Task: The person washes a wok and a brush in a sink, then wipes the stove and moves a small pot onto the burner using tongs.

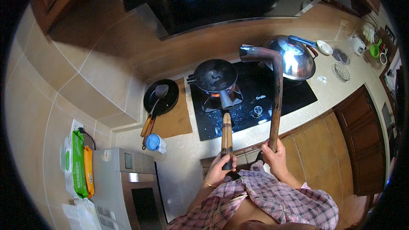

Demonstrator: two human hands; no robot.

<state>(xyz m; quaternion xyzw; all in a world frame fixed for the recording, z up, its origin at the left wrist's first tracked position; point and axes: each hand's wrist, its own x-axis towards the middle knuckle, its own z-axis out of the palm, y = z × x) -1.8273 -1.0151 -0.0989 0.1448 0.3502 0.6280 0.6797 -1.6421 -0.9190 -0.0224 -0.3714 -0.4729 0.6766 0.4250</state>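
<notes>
My left hand (221,168) is closed around a bamboo-like handle (227,134), dark at its lower end, which points up towards the lit burner. My right hand (275,159) grips the lower end of a long brown wooden handle (277,102). This handle bends left at its top and ends in a dark, shiny tip (246,53) above the hob. A black pan (215,75) with a grey handle stub (225,99) sits on the burner, with orange flame beneath it. Whether the bamboo-like handle touches the stub, I cannot tell.
The black glass hob (252,86) bears a control knob (257,111). On its right rests a shiny domed lid (290,58). To the left lie a black frying pan (163,102) with a spatula (160,92), a blue-lidded jar (155,142) and a microwave oven (140,179).
</notes>
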